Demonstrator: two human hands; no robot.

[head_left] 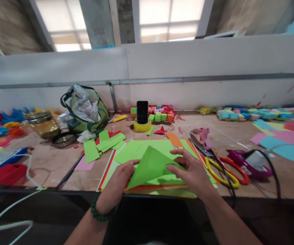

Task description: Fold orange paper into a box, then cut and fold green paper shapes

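Note:
A bright green sheet of paper (152, 167), folded into a triangle, is tilted up over a stack of coloured paper (106, 177). My left hand (120, 180), with a dark green bead bracelet at the wrist, pinches its left side, and the fingertips are partly hidden behind it. At the right corner, the thumb of my right hand (187, 166) lies against the front of the sheet, its other fingers curled behind. A small shiny tip shows by the right forefinger; I cannot make out what it belongs to.
Scissors with yellow handles (224, 175), a pink glue gun (205, 136) and a purple device (248, 165) lie to the right. Green paper strips (108, 143) are on the left. Behind stand a phone (142, 111) on a yellow tape roll (141, 126) and a green bag (90, 110).

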